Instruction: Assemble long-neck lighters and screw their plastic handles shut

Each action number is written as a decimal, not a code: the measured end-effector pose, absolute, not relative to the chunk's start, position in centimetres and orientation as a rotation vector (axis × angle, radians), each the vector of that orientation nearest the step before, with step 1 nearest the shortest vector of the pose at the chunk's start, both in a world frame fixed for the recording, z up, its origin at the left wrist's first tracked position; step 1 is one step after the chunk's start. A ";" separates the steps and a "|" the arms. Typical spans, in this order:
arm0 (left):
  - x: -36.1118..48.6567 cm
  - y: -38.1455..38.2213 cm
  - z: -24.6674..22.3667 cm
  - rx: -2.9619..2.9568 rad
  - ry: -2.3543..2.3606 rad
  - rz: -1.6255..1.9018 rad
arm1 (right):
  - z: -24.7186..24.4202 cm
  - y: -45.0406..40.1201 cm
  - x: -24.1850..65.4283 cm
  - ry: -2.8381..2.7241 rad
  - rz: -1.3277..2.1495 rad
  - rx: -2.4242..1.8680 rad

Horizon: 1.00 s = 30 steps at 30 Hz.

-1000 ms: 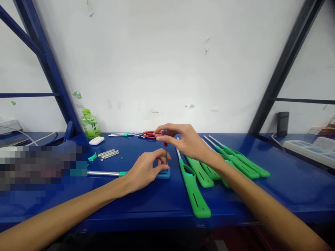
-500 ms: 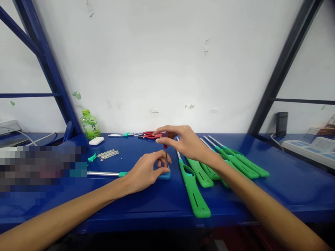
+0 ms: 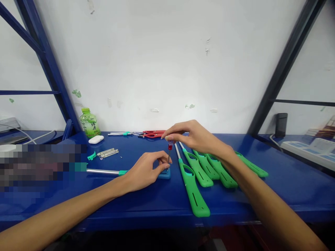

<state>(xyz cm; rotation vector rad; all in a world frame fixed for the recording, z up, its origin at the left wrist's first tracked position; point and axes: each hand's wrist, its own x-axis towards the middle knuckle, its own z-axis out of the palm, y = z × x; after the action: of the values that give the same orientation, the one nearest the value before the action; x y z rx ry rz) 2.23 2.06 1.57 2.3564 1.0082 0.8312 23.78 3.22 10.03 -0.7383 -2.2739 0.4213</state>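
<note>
My right hand (image 3: 192,136) pinches the handle of a screwdriver (image 3: 170,146) from above, its fingers closed. The screwdriver stands almost upright, its shaft running down to the end of a blue-handled gas lighter (image 3: 163,174). That lighter lies sideways on the table, with a metal tube and a teal collar pointing left. My left hand (image 3: 146,171) is closed over the blue handle, thumb and forefinger close around the screwdriver's lower shaft. Its tip and any screw there are hidden or too small to see. Several green gas lighters (image 3: 195,195) lie beneath and beside my right arm.
Red lighters (image 3: 154,134) lie along the wall. Metal strips (image 3: 108,153), a teal plastic part (image 3: 91,156), a white case (image 3: 96,139) and a green bottle (image 3: 90,123) are at the left. A power strip (image 3: 311,151) sits at the right.
My right hand has moved slightly right and up, and the screwdriver's top has swung from leaning left to leaning right. My left hand and the blue lighter have stayed nearly still.
</note>
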 end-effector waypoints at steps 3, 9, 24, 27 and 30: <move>2.2 2.0 1.6 2.367 1.007 0.822 | 9.5 3.3 23.1 -2.249 0.357 -0.728; 2.2 2.0 1.7 2.383 1.010 0.805 | 9.4 2.8 22.7 -2.286 0.440 -0.613; 2.3 1.8 1.7 2.406 1.035 0.816 | 9.8 2.8 23.0 -2.327 0.613 -0.610; 2.3 1.8 1.6 2.413 1.025 0.829 | 9.6 3.1 22.9 -2.269 0.509 -0.657; 2.2 1.9 1.5 2.429 1.008 0.840 | 9.2 3.7 22.7 -2.222 0.301 -0.678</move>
<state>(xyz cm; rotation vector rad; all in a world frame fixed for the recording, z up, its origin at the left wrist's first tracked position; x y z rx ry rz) 2.20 1.93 1.45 2.4285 1.0079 0.8403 22.73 3.66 9.19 -0.6780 -2.2219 0.3007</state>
